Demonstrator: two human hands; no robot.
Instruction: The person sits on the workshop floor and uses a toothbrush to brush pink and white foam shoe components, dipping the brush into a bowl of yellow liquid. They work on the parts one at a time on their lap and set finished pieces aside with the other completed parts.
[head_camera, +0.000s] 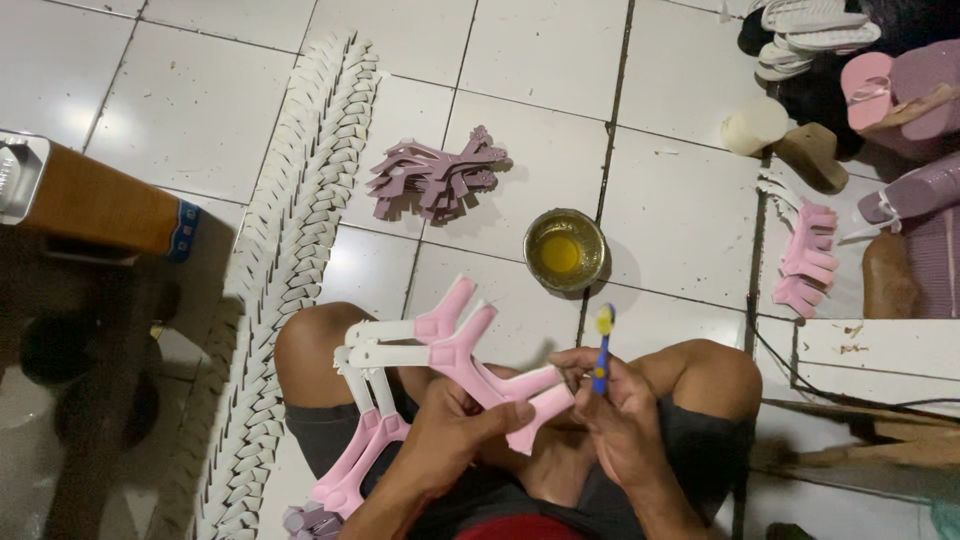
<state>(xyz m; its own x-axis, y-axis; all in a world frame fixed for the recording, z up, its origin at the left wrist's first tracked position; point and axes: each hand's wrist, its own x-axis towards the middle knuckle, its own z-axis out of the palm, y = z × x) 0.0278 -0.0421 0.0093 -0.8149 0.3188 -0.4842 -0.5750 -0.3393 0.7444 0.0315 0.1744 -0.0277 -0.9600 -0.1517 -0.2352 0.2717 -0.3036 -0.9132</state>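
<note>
1. The left hand (455, 435) is clamped around a fan of pink-and-white sandal straps (450, 360), thumb pressed across the pink Y-shaped piece on top. The bundle is held above the person's lap, between the two bare knees.
2. The right hand (615, 415) is closed on a blue-handled toothbrush (603, 345), bristles up and coated yellow, just beside the pink tip of the top strap.
3. A small metal bowl of yellow glue (564, 250) sits on the white tiled floor (540, 60), just beyond the knees, near a tile joint.
4. A heap of mauve straps (435, 178) lies on the floor further out, left of the bowl.
5. A long overlapping row of white straps (300, 230) runs along the floor from the far edge of the view towards the person's left side.
6. More pink straps (808, 255) are laid out at the right, near purple and pink sandal soles (900, 90).
7. A brown wooden stool (90, 200) stands at the left edge.
</note>
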